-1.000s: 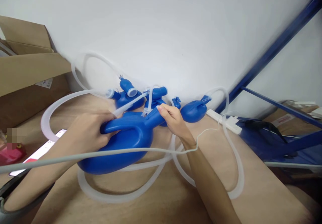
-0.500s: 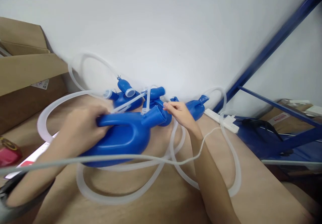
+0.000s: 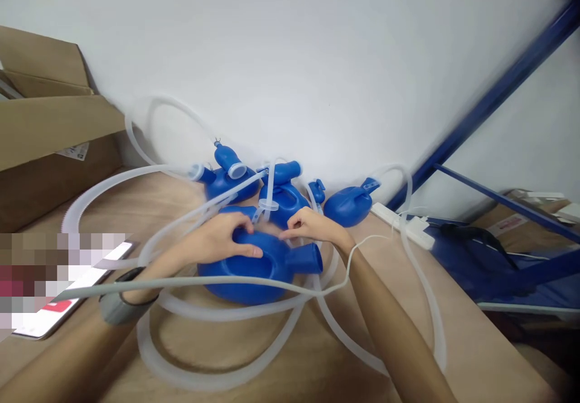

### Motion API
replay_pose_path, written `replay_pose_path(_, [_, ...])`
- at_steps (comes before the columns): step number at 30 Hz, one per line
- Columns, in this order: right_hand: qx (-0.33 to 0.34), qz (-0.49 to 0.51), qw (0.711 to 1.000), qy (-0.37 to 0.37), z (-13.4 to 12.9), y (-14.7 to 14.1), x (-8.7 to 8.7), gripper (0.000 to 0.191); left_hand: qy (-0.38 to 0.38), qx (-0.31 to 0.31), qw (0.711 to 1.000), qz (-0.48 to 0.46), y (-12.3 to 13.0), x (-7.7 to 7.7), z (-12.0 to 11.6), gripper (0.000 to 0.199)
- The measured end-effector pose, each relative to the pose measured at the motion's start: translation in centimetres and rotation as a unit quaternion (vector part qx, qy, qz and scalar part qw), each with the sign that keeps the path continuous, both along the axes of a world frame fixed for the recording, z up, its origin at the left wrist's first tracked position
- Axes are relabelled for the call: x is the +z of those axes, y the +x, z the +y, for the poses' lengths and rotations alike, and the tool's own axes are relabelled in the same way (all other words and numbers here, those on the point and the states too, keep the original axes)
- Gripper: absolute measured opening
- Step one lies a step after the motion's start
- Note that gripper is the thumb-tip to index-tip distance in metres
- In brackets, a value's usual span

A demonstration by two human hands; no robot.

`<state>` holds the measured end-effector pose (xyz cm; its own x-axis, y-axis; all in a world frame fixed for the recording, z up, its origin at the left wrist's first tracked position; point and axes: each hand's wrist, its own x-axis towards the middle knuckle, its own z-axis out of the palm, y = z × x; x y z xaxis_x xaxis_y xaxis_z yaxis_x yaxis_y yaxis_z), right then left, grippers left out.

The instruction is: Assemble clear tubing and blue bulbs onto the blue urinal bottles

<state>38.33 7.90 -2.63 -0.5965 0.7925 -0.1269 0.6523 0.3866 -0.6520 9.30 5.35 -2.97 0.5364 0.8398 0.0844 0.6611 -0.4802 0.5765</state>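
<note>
A blue plastic urinal bottle (image 3: 258, 291) lies on the table with its open spout pointing right. My left hand (image 3: 217, 237) rests over its upper left side, thumb stretched out and fingers apart from it, not closed around the handle. My right hand (image 3: 312, 225) is above the spout, thumb and forefinger pinched together. Whatever is in that pinch, if anything, is too small to make out. Behind, another blue bottle (image 3: 285, 203) has a clear tube and a pale ring-like cap (image 3: 269, 205) in front of it.
More blue bottles (image 3: 348, 205) stand by the wall, with clear tubes (image 3: 217, 379) looping over the table. A grey cable (image 3: 181, 282) crosses in front. At left are a cardboard box (image 3: 58, 173) and a phone (image 3: 86, 276); at right, a white power strip (image 3: 403, 225) and a blue metal frame (image 3: 489, 89).
The blue bottle has moved down and right onto the table. My left hand has loosened from its handle, its fingers now apart. My right hand has moved slightly down, still pinched.
</note>
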Motion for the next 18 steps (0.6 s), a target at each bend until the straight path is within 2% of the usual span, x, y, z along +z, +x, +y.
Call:
replay_pose_path(1, [0.017,-0.005,1.0,0.016,0.2,-0.4,0.1,0.057,-0.008,0.006,1.0,-0.003,-0.7,0.9,0.8,0.056])
replay_pose_path(3, [0.038,0.001,0.998,0.041,0.6,-1.2,0.6,0.06,0.028,0.072,0.997,0.021,-2.5,2.5,3.4,0.052])
replay_pose_path(4, [0.043,0.013,0.998,0.048,0.9,-1.7,0.9,0.06,0.093,0.134,0.984,0.069,-3.4,3.1,5.0,0.05])
replay_pose_path(5, [0.047,0.029,0.997,0.05,1.2,-2.4,1.3,0.06,0.162,0.191,0.959,0.134,-4.2,3.5,6.8,0.047])
replay_pose_path(7, [0.057,0.057,0.995,0.05,1.9,-3.9,2.4,0.058,0.192,0.243,0.935,0.175,-5.5,3.4,10.5,0.041])
replay_pose_path(9, [0.065,0.055,0.993,0.081,3.0,-6.0,3.6,0.054,0.188,0.239,0.931,0.203,-6.0,2.6,13.7,0.032])
replay_pose_path(11, [0.069,0.002,0.985,0.157,4.7,-8.3,4.7,0.053,0.177,0.223,0.933,0.219,-6.0,1.3,16.0,0.025])
replay_pose_path(13, [0.06,-0.054,0.97,0.228,6.8,-10.6,5.2,0.043,0.167,0.211,0.937,0.222,-5.9,0.2,17.6,0.025])
replay_pose_path(15, [0.005,-0.108,0.947,0.303,9.1,-12.2,5.2,0.028,0.162,0.199,0.943,0.212,-5.9,-0.5,18.6,0.029])
replay_pose_path(16, [-0.044,-0.13,0.936,0.325,10.2,-12.7,5.1,0.03,0.163,0.191,0.947,0.203,-6.0,-0.7,18.9,0.028])
replay_pose_path(18, [-0.105,-0.156,0.931,0.313,12.1,-13.2,4.8,0.049,0.171,0.18,0.953,0.174,-6.5,-0.9,19.2,0.022])
